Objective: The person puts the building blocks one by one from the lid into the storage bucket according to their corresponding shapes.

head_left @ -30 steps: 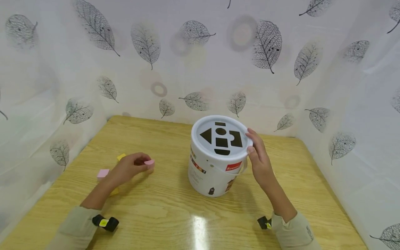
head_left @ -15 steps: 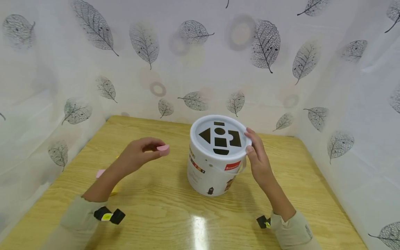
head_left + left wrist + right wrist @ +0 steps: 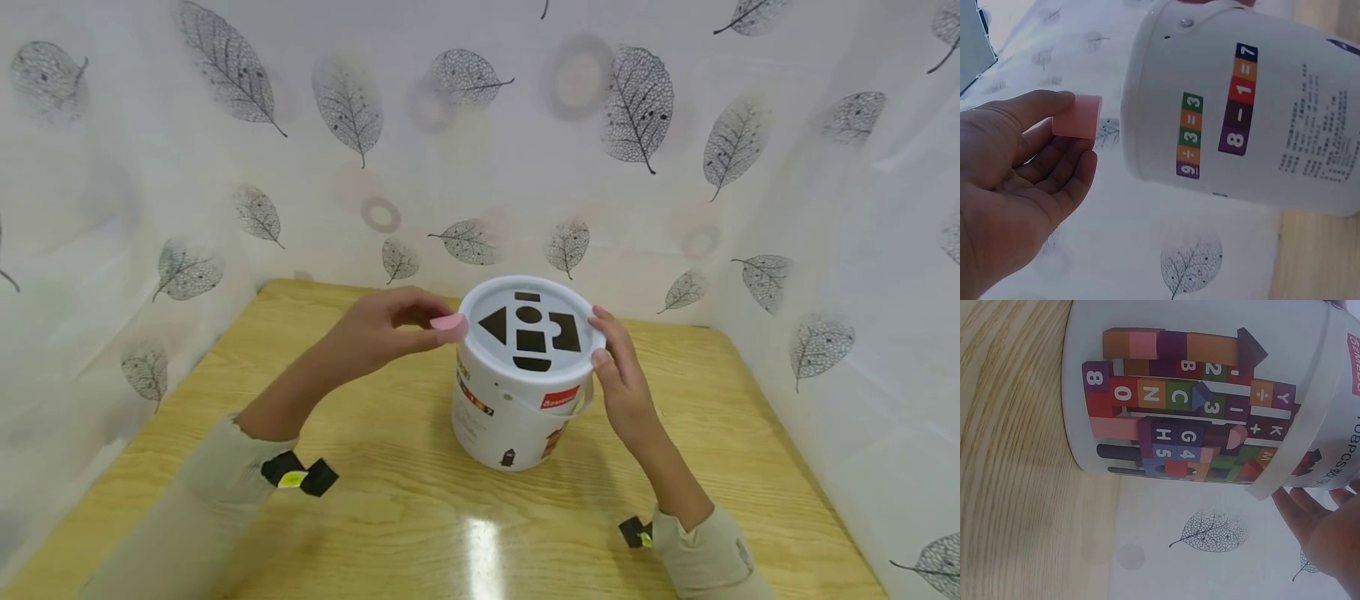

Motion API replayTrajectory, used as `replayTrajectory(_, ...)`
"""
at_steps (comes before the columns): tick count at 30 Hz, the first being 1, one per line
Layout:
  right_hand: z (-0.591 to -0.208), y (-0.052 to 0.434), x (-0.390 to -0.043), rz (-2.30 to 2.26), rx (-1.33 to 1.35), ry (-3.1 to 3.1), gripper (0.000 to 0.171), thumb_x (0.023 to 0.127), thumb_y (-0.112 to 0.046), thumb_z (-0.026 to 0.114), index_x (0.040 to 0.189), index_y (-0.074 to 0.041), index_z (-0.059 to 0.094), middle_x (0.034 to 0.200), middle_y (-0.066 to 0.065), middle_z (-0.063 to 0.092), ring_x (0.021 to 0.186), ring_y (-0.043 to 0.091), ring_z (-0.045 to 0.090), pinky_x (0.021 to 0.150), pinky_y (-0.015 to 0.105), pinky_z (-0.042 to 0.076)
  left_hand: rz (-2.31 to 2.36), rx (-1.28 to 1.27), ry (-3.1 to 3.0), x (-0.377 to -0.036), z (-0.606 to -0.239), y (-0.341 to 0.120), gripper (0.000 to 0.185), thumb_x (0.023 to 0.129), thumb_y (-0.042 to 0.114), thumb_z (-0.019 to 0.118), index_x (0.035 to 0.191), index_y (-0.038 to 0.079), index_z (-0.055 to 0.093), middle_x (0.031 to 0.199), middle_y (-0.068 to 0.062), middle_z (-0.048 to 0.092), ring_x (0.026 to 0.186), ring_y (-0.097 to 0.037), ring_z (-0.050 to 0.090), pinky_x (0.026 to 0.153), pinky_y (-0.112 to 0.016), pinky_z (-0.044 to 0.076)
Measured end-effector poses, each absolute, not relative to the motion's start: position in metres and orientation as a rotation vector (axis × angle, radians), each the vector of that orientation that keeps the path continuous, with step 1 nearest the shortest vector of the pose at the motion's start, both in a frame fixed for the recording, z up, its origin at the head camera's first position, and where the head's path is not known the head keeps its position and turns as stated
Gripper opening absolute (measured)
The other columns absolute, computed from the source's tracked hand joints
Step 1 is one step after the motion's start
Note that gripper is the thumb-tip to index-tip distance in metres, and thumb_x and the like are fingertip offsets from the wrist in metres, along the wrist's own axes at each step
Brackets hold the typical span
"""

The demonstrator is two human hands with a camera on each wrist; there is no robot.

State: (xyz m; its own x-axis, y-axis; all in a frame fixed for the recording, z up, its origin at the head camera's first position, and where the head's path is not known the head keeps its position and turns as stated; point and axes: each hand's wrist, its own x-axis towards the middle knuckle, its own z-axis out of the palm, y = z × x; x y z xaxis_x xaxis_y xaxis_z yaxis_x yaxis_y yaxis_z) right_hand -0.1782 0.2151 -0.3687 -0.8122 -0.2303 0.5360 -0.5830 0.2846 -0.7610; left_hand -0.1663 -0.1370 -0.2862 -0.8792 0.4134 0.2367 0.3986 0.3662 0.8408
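Note:
A white toy-block bucket (image 3: 491,417) stands upright on the wooden table, its lid (image 3: 498,348) cut with dark shaped holes: a triangle, a circle, a rectangle and others. Between thumb and fingertips my left hand (image 3: 375,332) pinches a small pink half-round block (image 3: 448,327) at the lid's left rim. In the left wrist view a gap shows between the pink block (image 3: 1079,117) and the bucket (image 3: 1210,119). My right hand (image 3: 628,392) touches the lid's right rim with thumb and fingertips, fingers only slightly bent. The right wrist view shows these fingers (image 3: 1302,515) against the bucket's side.
A white carry handle (image 3: 585,402) hangs at the bucket's right. Pale leaf-printed sheeting (image 3: 420,183) encloses the back and sides of the wooden table (image 3: 405,508). A black strap device (image 3: 300,475) sits on the left wrist.
My left hand has lifted the pink block off the table and carried it right and up to the bucket's rim. The right hand and bucket have stayed in place.

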Motion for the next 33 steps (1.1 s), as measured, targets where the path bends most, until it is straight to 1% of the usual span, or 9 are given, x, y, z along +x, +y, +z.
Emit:
replayTrajectory(2, -0.369, 0.215, -0.178, 1.536, 0.740, -2.236, 0.045, 0.107, -0.012, 0.036, 0.152, -0.012, 0.040, 0.164, 0.003, 0.028, 0.149, 0.026, 0.029, 0.113, 0.013, 0.030, 1.580, 0.787, 2.568, -0.168, -0.282, -0.127, 0.033, 0.088, 0.040, 0.078, 0.117, 0.025, 0.071, 0.112, 0.005, 0.069, 0.103, -0.015, 0.067, 0.088, -0.037, 0.057)
replayTrajectory(6, -0.368, 0.215, -0.178, 1.538, 0.740, -2.241, 0.045, 0.108, -0.012, 0.036, 0.152, -0.012, 0.040, 0.164, 0.003, 0.027, 0.149, 0.026, 0.029, 0.112, 0.013, 0.031, 1.528, 0.866, 2.543, -0.171, -0.276, -0.106, 0.027, 0.089, 0.039, 0.077, 0.111, 0.024, 0.072, 0.108, 0.004, 0.070, 0.100, -0.015, 0.067, 0.087, -0.036, 0.057)
replayTrajectory(11, -0.368, 0.215, -0.178, 1.540, 0.735, -2.247, 0.045, 0.108, -0.012, 0.036, 0.152, -0.012, 0.040, 0.164, 0.003, 0.027, 0.150, 0.026, 0.028, 0.112, 0.013, 0.030, 1.411, 0.975, 2.522, -0.176, -0.273, -0.083, 0.021, 0.091, 0.030, 0.076, 0.110, 0.021, 0.072, 0.107, 0.005, 0.069, 0.099, -0.013, 0.067, 0.087, -0.033, 0.056)
replayTrajectory(16, -0.367, 0.215, -0.178, 1.540, 0.725, -2.252, 0.045, 0.108, -0.013, 0.037, 0.152, -0.013, 0.041, 0.164, 0.002, 0.028, 0.150, 0.025, 0.028, 0.112, 0.013, 0.030, 1.297, 1.020, 2.541, -0.177, -0.269, -0.064, 0.022, 0.090, 0.032, 0.077, 0.109, 0.022, 0.073, 0.104, 0.009, 0.070, 0.099, -0.010, 0.066, 0.087, -0.030, 0.056)
replayTrajectory(20, -0.367, 0.214, -0.178, 1.537, 0.726, -2.262, 0.045, 0.108, -0.012, 0.037, 0.152, -0.013, 0.040, 0.164, 0.002, 0.027, 0.149, 0.026, 0.028, 0.112, 0.014, 0.030, 1.224, 1.042, 2.563, -0.177, -0.268, -0.056, 0.018, 0.091, 0.030, 0.077, 0.107, 0.023, 0.073, 0.103, 0.010, 0.070, 0.099, -0.009, 0.064, 0.089, -0.029, 0.055)
replayTrajectory(25, -0.367, 0.214, -0.178, 1.530, 0.720, -2.272, 0.045, 0.108, -0.013, 0.037, 0.153, -0.015, 0.040, 0.164, 0.001, 0.027, 0.150, 0.025, 0.029, 0.112, 0.014, 0.030, 1.208, 1.031, 2.524, -0.178, -0.269, -0.052, 0.017, 0.092, 0.026, 0.075, 0.108, 0.021, 0.073, 0.104, 0.008, 0.070, 0.098, -0.011, 0.063, 0.088, -0.029, 0.054)
replayTrajectory(33, -0.367, 0.216, -0.178, 1.533, 0.718, -2.271, 0.045, 0.108, -0.013, 0.037, 0.152, -0.015, 0.040, 0.164, 0.000, 0.028, 0.149, 0.024, 0.029, 0.113, 0.016, 0.030, 1.183, 1.017, 2.521, -0.180, -0.270, -0.048, 0.017, 0.093, 0.027, 0.074, 0.109, 0.021, 0.073, 0.105, 0.007, 0.069, 0.098, -0.012, 0.063, 0.086, -0.029, 0.054)
